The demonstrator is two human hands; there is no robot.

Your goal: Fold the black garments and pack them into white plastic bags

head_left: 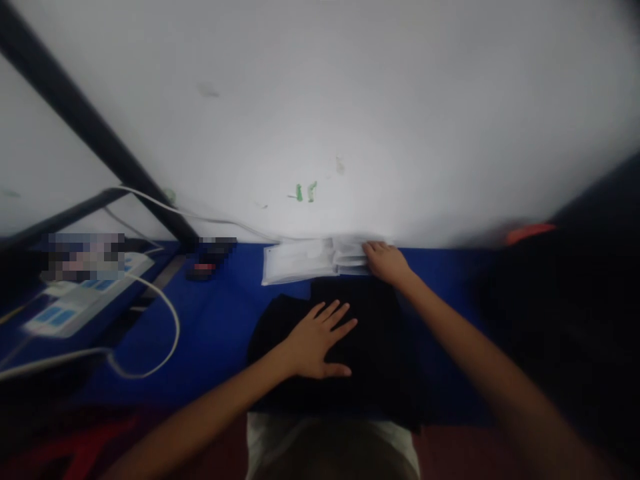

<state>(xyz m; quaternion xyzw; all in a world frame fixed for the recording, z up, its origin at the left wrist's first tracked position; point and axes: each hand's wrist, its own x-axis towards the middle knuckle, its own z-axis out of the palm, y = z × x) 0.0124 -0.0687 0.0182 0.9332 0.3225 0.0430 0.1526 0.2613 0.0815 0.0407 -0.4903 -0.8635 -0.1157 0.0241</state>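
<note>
A piece of black cloth [375, 347], apparently a folded garment, lies on the blue tabletop right in front of me. My left hand [320, 341] rests flat on it, fingers spread and thumb out to the side. Beyond the cloth, against the wall, is a pile of whitish, see-through plastic bags [300, 260]. At the right end of that pile, my right hand [387, 262] has its fingers bent over the bags' edge. The thumb is hidden, and how many bags it grips does not show.
To the left lies a white power strip [90, 297] with blue sockets, and a white cable [175, 320] loops across the table [215, 340]. A dark object with a red patch [210, 260] sits near the wall. A dark mass [560, 320] fills the right side.
</note>
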